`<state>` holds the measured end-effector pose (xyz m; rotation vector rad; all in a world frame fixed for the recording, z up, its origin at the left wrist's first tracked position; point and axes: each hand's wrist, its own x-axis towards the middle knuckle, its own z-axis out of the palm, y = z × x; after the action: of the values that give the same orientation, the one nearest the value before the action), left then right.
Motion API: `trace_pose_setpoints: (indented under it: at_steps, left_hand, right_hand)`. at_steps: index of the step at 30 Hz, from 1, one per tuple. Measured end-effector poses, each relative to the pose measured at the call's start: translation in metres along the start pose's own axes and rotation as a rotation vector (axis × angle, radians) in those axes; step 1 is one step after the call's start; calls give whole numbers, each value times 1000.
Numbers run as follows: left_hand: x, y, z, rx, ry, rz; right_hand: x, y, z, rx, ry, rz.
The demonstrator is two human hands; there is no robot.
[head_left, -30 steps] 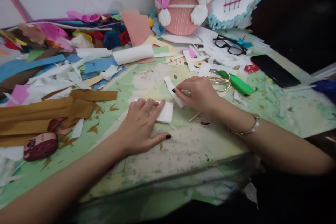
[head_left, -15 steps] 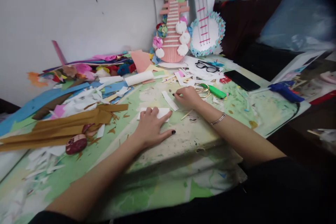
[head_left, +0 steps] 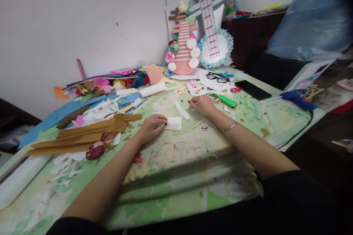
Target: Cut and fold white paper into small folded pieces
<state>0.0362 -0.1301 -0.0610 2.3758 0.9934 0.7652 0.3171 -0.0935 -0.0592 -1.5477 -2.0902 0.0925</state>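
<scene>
A folded-looking piece of white paper [head_left: 174,123] lies on the table in front of me. My left hand [head_left: 152,127] is closed on its left end, thumb and fingers together at the edge. My right hand [head_left: 203,105] rests on the table farther right, its fingers curled in a pinch; whatever is between them is too small to tell. Between the two hands lies a narrow white paper strip [head_left: 182,110], touched by neither. Scissors with gold handles [head_left: 216,99] sit just behind my right hand, and a thin stick [head_left: 199,122] lies below it.
Brown crepe paper [head_left: 79,132] and white scraps cover the left. Two paper-decorated instrument models, a pink one [head_left: 182,53] and a pale blue one [head_left: 216,46], lean against the back wall. Glasses [head_left: 217,77], a phone [head_left: 253,90] and a blue glue gun [head_left: 296,99] lie right.
My left hand has gone from lying flat and spread on the white paper to gripping its left end. The right hand stays pinched, slightly farther from the strip. The view has tilted up.
</scene>
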Motion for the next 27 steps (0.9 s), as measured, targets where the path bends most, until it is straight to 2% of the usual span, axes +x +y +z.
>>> trace_pose_setpoints:
  at_steps: [4, 9, 12, 15, 18, 23, 27]
  left_hand:
    - [5, -3, -2, -276, 227, -229]
    - [9, -12, -5, -471, 462, -314]
    - [12, -13, -3, -640, 547, -352]
    - [14, -11, 4, -775, 570, -404]
    - [14, -5, 13, -865, 544, -451]
    - [13, 8, 21, -965, 436, -459]
    - [12, 13, 21, -1015, 373, -446]
  right_hand:
    - [-4, -4, -5, 151, 32, 11]
    - [-7, -23, -1, 469, 46, 14]
    - [-8, -42, 10, 719, -33, 26]
    - [-7, -62, 21, 952, -157, 28]
    - [-7, -76, 32, 1123, -213, 97]
    - [-6, -82, 44, 1255, -128, 288]
    - [-7, -81, 44, 1314, -76, 348]
